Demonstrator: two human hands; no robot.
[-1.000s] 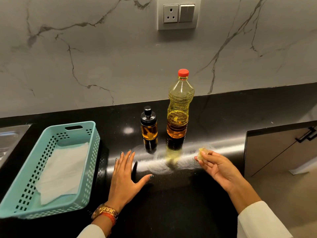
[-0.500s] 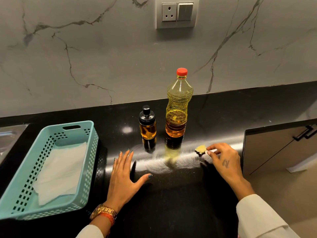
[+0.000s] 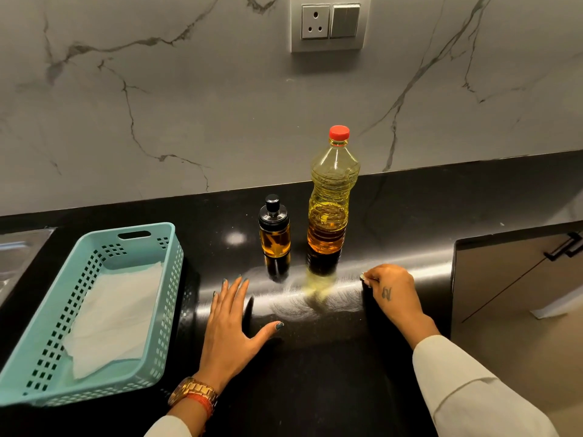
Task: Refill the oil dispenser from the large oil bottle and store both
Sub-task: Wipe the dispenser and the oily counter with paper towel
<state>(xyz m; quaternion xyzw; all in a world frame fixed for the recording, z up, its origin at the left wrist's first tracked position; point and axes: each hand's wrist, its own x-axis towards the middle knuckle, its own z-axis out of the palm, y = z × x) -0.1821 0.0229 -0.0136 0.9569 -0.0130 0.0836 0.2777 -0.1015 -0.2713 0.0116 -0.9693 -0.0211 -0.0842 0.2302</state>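
Note:
A large clear oil bottle [image 3: 331,197] with a red cap stands upright on the black counter [image 3: 315,357], partly filled with yellow oil. Just left of it stands the small glass oil dispenser [image 3: 274,230] with a black top, holding amber oil. My left hand [image 3: 232,323] rests flat on the counter in front of the dispenser, fingers spread. My right hand [image 3: 392,291] lies knuckles up to the right of the bottle, fingers curled round a small pale scrap [image 3: 366,278] that barely shows at the fingertips.
A teal perforated basket [image 3: 164,279] lined with white paper sits at the left, a steel sink [image 3: 19,257] beyond it. Wiped smears mark the counter in front of the bottle. The counter ends at the right above a cabinet door [image 3: 517,279]. A wall socket [image 3: 329,22] is above.
My right hand has turned palm down and closed over the pale scrap, sliding right across the counter. My left hand, the bottle and the dispenser have stayed put.

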